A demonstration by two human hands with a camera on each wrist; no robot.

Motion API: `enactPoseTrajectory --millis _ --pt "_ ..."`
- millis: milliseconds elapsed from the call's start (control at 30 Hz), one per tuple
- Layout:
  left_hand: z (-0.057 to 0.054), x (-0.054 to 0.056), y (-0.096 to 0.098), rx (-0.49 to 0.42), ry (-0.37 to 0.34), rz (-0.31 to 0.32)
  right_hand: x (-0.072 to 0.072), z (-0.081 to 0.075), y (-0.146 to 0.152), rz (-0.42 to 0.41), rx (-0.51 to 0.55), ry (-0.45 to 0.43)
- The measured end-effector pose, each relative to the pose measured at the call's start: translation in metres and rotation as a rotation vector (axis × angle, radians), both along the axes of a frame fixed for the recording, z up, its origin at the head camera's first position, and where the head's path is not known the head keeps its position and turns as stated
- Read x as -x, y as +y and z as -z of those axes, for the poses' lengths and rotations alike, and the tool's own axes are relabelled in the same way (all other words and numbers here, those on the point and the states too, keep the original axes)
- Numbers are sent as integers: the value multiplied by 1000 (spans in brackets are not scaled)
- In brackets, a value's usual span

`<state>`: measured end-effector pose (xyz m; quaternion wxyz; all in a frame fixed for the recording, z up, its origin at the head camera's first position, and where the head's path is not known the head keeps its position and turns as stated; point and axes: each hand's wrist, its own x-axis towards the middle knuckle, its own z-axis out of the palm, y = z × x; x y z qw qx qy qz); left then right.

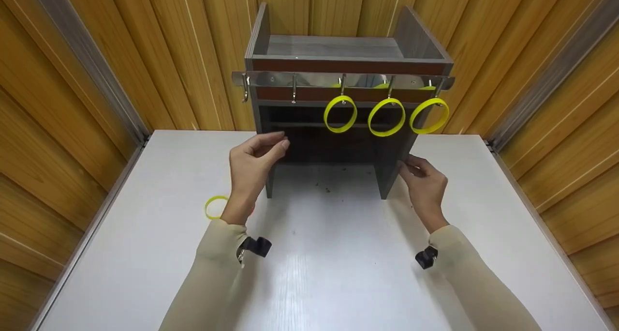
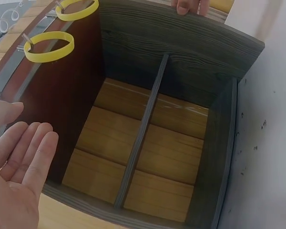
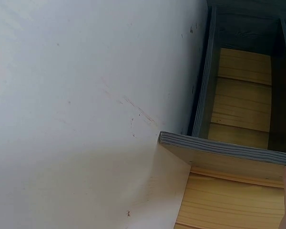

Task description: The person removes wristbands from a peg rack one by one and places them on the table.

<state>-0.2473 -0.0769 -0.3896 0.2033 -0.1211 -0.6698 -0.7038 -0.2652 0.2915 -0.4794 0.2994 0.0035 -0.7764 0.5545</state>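
Shelf unit (image 1: pixel 367 67): grey wood-grain boards, squared edges; stands on the counter (image 1: pixel 333 282), its front board (image 1: pixel 273 96) red-brown & smooth.
Hook rail (image 1: pixel 316 80): shiny metal strip across the front board, w/ 5 slim metal hooks; yellow reflections show in it.
Hung rings (image 1: pixel 339 131): 3 thin yellow bands, round, one each on the 3 R-most hooks; up & to the R of the L hand, above the R hand.
Loose ring (image 1: pixel 207 208): same yellow type, flat on the counter just L of the L wrist, partly hidden by it.
L hand (image 1: pixel 249 169): below the rail by the unit's L side; fingers extended, thumb apart in the L wrist view, nothing held; can't tell if it touches the board.
R hand (image 1: pixel 424 181): fingertips at the front edge of the R side panel (image 1: pixel 391 178), rest of hand outside it; can't tell if they pinch or just touch.
Compartments: top one is a shallow open bay btwn two raised sides; lower space split by a thin grey board (image 2: pixel 143 129), wood planks (image 2: pixel 167 152) visible thru the back.
Counter: white, smooth, a few small dark specks under the unit.
Sleeves (image 1: pixel 208 273): beige cloth, black wrist cams (image 1: pixel 261 247) strapped on.
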Motion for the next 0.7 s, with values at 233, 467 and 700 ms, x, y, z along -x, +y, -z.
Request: enactPoseTrajectory --millis 233,467,700 --pt "-9 5 14 1 56 14 -1 -1 0 2 0 -20" --pt "-15 10 25 -25 78 55 -1 -1 -1 4 8 -22" --pt "-19 15 33 -19 84 68 1 -1 -3 34 2 -29"
